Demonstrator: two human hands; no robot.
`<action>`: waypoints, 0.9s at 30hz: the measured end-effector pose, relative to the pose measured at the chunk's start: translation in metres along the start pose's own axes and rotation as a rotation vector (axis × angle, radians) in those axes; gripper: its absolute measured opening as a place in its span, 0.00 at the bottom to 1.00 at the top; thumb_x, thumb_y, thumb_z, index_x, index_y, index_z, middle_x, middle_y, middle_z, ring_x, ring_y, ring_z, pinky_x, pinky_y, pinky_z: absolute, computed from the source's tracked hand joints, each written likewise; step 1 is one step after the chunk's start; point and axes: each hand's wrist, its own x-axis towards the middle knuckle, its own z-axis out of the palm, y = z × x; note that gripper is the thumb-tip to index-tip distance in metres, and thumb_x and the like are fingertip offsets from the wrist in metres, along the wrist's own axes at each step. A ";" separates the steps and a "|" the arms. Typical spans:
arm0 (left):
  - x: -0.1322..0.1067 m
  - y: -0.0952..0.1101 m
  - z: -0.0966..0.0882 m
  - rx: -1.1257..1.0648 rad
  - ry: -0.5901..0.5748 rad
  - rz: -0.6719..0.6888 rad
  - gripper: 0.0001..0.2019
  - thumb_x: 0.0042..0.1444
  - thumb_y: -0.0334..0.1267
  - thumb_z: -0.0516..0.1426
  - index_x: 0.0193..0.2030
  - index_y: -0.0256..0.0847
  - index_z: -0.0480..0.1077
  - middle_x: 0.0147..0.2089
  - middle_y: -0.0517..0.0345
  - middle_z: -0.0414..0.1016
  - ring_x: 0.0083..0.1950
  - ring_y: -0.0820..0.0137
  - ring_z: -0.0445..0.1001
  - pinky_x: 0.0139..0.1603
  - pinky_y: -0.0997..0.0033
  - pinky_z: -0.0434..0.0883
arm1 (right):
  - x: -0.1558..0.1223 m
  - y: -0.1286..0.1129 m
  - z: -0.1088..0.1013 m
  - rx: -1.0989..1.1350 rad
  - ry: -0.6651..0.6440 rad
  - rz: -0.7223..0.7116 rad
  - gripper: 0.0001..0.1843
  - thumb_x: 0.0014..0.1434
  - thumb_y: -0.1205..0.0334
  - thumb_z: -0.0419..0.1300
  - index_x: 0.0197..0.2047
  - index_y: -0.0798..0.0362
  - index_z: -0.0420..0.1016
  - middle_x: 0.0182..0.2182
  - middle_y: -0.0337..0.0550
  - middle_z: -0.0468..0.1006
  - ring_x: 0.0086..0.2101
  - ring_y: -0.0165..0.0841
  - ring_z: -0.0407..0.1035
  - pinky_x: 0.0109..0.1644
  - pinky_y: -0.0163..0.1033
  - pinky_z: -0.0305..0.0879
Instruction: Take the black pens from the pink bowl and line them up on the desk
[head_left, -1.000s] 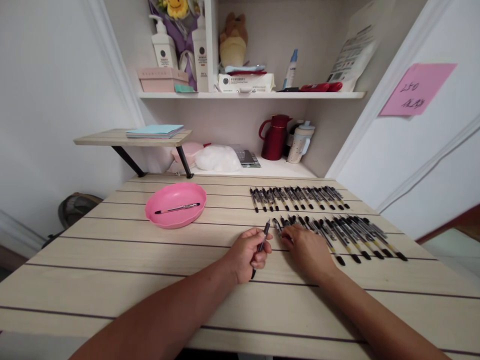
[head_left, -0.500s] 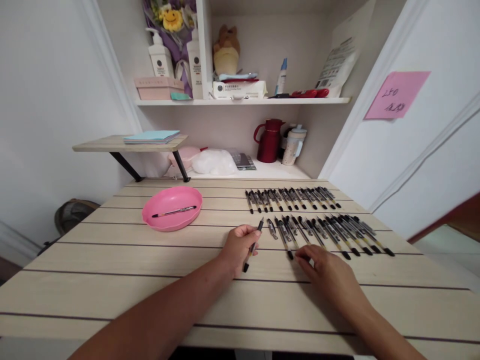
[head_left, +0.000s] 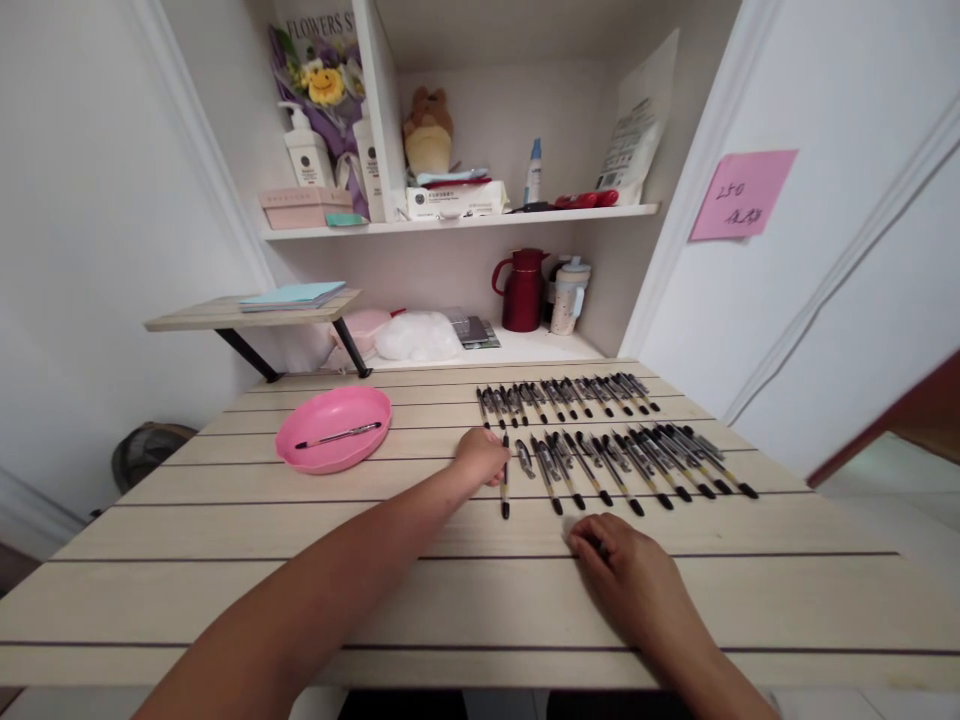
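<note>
My left hand [head_left: 481, 458] reaches forward with its fingers closed on the upper part of a black pen [head_left: 505, 490]. That pen lies on the wooden table [head_left: 225, 560] at the left end of the near row of pens [head_left: 637, 460]. A second row of pens [head_left: 570, 395] lies just behind it. My right hand [head_left: 626, 575] rests on the table in front of the near row. Its fingers are loosely spread, it holds nothing, and it is a little short of the pen tips. To the left, a pink dish [head_left: 300, 455] holds one pen [head_left: 337, 435].
A small raised shelf [head_left: 225, 312] with a blue notebook stands at the table's back left. Behind the table is an alcove with a red jug [head_left: 521, 290], a cup, bottles and a plush toy. A pink note [head_left: 739, 195] is stuck on the right wall.
My left hand carried the pen forward and laid it in line at the left end of the near row. My right hand drew back from the pens toward me.
</note>
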 end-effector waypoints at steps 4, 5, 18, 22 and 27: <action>0.014 0.003 0.008 0.122 -0.003 -0.007 0.09 0.43 0.34 0.58 0.33 0.34 0.69 0.12 0.63 0.64 0.15 0.73 0.66 0.18 0.75 0.64 | -0.001 0.000 0.001 0.009 -0.003 -0.007 0.12 0.56 0.59 0.46 0.29 0.49 0.69 0.29 0.41 0.74 0.28 0.33 0.68 0.32 0.36 0.58; 0.016 0.004 0.009 0.153 -0.007 -0.005 0.09 0.44 0.34 0.58 0.34 0.34 0.69 0.11 0.63 0.64 0.15 0.73 0.66 0.19 0.75 0.65 | -0.001 0.001 0.001 0.012 -0.004 -0.006 0.12 0.56 0.58 0.46 0.30 0.50 0.69 0.29 0.42 0.74 0.28 0.33 0.68 0.33 0.36 0.58; 0.024 0.003 0.014 0.394 -0.046 0.053 0.16 0.47 0.38 0.54 0.42 0.33 0.69 0.25 0.52 0.75 0.18 0.73 0.70 0.19 0.77 0.65 | -0.003 -0.002 0.000 -0.025 0.009 -0.019 0.12 0.57 0.59 0.45 0.30 0.49 0.68 0.30 0.40 0.73 0.29 0.32 0.68 0.33 0.35 0.57; 0.025 0.002 0.014 0.426 -0.050 0.067 0.17 0.45 0.36 0.55 0.43 0.33 0.69 0.26 0.51 0.75 0.19 0.72 0.71 0.19 0.77 0.65 | -0.003 -0.001 0.001 -0.040 0.007 -0.025 0.12 0.57 0.59 0.45 0.31 0.49 0.68 0.29 0.40 0.73 0.28 0.32 0.68 0.32 0.35 0.57; 0.024 0.003 0.015 0.448 -0.051 0.073 0.18 0.44 0.35 0.55 0.43 0.33 0.70 0.25 0.51 0.75 0.19 0.71 0.72 0.20 0.76 0.66 | -0.004 0.000 0.002 -0.047 -0.011 -0.013 0.13 0.58 0.58 0.44 0.31 0.49 0.68 0.30 0.40 0.73 0.28 0.32 0.68 0.32 0.36 0.57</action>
